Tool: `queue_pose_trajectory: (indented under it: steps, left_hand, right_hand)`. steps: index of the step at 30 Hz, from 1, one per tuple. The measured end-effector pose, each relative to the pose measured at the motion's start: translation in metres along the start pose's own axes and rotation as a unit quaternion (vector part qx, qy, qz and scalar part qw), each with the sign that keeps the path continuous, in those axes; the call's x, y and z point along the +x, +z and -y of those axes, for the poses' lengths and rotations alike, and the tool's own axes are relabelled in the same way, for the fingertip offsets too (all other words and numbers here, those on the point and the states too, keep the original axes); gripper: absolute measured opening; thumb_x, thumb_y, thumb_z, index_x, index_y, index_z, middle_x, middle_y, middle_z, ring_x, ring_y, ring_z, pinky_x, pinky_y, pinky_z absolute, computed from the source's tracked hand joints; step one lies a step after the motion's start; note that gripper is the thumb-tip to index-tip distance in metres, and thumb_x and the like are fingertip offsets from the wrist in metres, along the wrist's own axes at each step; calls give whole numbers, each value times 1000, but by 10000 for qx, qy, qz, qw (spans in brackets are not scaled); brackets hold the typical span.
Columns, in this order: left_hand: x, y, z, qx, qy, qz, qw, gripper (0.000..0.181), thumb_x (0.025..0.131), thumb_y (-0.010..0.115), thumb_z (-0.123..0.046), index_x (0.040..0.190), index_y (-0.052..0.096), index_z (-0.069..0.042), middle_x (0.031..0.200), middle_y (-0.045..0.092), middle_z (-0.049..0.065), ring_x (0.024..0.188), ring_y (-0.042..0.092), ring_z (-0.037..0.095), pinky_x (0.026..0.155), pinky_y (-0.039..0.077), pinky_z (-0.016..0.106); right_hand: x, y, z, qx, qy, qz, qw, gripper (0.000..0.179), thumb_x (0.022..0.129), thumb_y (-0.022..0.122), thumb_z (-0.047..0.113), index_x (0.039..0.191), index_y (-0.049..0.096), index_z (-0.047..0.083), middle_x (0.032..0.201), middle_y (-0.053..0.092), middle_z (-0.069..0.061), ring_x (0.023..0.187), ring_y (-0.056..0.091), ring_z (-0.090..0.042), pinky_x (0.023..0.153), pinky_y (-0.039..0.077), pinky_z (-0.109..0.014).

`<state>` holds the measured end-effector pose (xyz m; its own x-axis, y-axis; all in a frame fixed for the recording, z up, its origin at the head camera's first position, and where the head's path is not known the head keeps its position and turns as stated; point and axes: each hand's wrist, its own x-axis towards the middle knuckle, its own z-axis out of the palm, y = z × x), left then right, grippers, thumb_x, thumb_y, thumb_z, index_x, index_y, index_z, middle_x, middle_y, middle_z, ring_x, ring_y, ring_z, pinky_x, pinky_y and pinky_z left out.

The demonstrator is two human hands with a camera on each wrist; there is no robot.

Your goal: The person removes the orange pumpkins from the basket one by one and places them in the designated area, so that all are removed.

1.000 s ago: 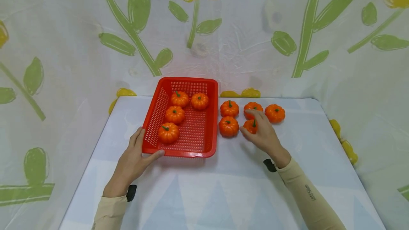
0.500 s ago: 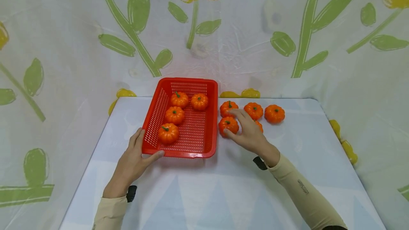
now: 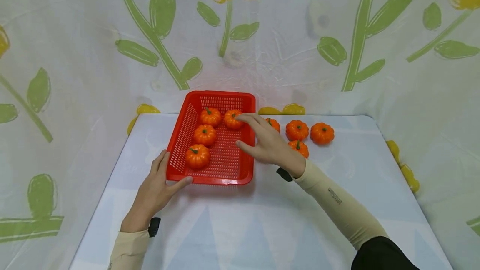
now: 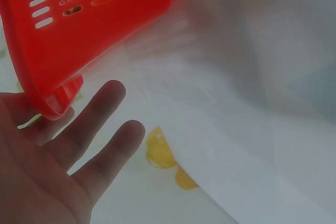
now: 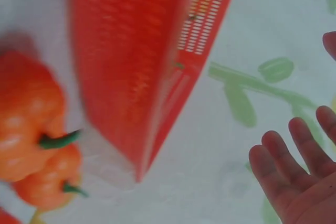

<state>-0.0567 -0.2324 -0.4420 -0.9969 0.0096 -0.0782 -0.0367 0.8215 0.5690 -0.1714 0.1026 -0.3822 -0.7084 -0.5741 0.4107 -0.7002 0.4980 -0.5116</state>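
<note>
We take the red basket (image 3: 215, 181) as our reference; it stands on the white worktop (image 3: 232, 224). Inside it we count four orange pumpkins (image 3: 204, 135), green-stemmed: three in a rough line along the basket's left wall, and one in its far right corner, partly covered by the right hand's fingers in the head view.

We find the left hand (image 3: 154, 191) at the basket's near left corner, thumb on the near rim and fingers against the left wall. Its grip is spread, with straight fingers touching the basket rather than curling round it.

We find the right hand (image 3: 268, 143) above the basket's right rim. Its grip is wide, thumb well apart from the extended fingers, and holds nothing.

To the right of the basket we see four further pumpkins (image 3: 322, 133) in the head view, the closest partly hidden by the right hand. Behind the basket we note a cloth (image 3: 281, 53) printed with yellow flowers and green leaves.
</note>
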Motion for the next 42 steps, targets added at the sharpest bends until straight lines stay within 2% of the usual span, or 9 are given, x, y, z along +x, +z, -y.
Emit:
queue_pose_trajectory:
  steps: [5, 9, 16, 20, 30, 36, 42]
  left_hand:
    - [1, 1, 0, 9, 27, -1, 10000, 117, 85, 65, -72, 164, 2, -13, 168, 7, 16, 141, 35, 48, 105, 37, 69]
    - [1, 0, -1, 15, 33, 19, 10000, 118, 85, 65, -72, 164, 2, -12, 168, 7, 16, 141, 35, 48, 105, 38, 69]
    - [0, 0, -1, -2, 19, 19, 10000, 117, 86, 64, -72, 164, 2, -12, 168, 7, 16, 140, 36, 49, 104, 38, 70]
    - [0, 0, -2, -35, 35, 11, 10000, 117, 85, 64, -73, 164, 2, -12, 168, 8, 17, 139, 37, 48, 104, 39, 69]
    - [0, 1, -1, -28, 92, -51, 9999, 117, 85, 63, -73, 164, 4, -11, 167, 9, 17, 138, 39, 46, 102, 41, 68]
    - [0, 1, -1, -20, 91, -47, 9999, 117, 85, 63, -73, 164, 4, -10, 167, 9, 17, 138, 40, 46, 102, 42, 68]
    - [0, 1, -2, 4, 97, -37, 9999, 117, 85, 63, -73, 164, 4, -11, 167, 9, 18, 138, 40, 46, 102, 41, 68]
  right_hand:
    - [30, 5, 10, 217, -132, 36, 9997, 63, 91, 75, 31, 145, 47, 12, 143, 49, -3, 127, 49, -17, 102, 49, -37]
    - [51, 14, 17, 388, -169, 223, 9989, 65, 91, 76, 29, 146, 46, 11, 143, 49, -4, 128, 47, -15, 104, 48, -35]
    - [79, 40, 28, 423, 66, 735, 9964, 66, 92, 73, 33, 149, 43, 16, 146, 46, -3, 127, 48, -12, 104, 46, -26]
    - [89, 59, 32, 476, 180, 989, 9938, 68, 92, 73, 33, 150, 41, 16, 147, 44, -3, 129, 47, -13, 105, 46, -27]
    - [101, 92, 32, 372, 617, 1537, 9855, 74, 91, 77, 35, 152, 41, 17, 152, 41, -7, 131, 49, -20, 103, 50, -33]
    - [97, 102, 28, 259, 656, 1834, 9805, 72, 89, 79, 35, 149, 45, 15, 150, 44, -9, 133, 47, -24, 103, 50, -38]
    - [90, 110, 20, 379, 711, 2236, 9713, 69, 90, 78, 33, 148, 47, 11, 145, 48, -11, 123, 55, -26, 101, 51, -36]
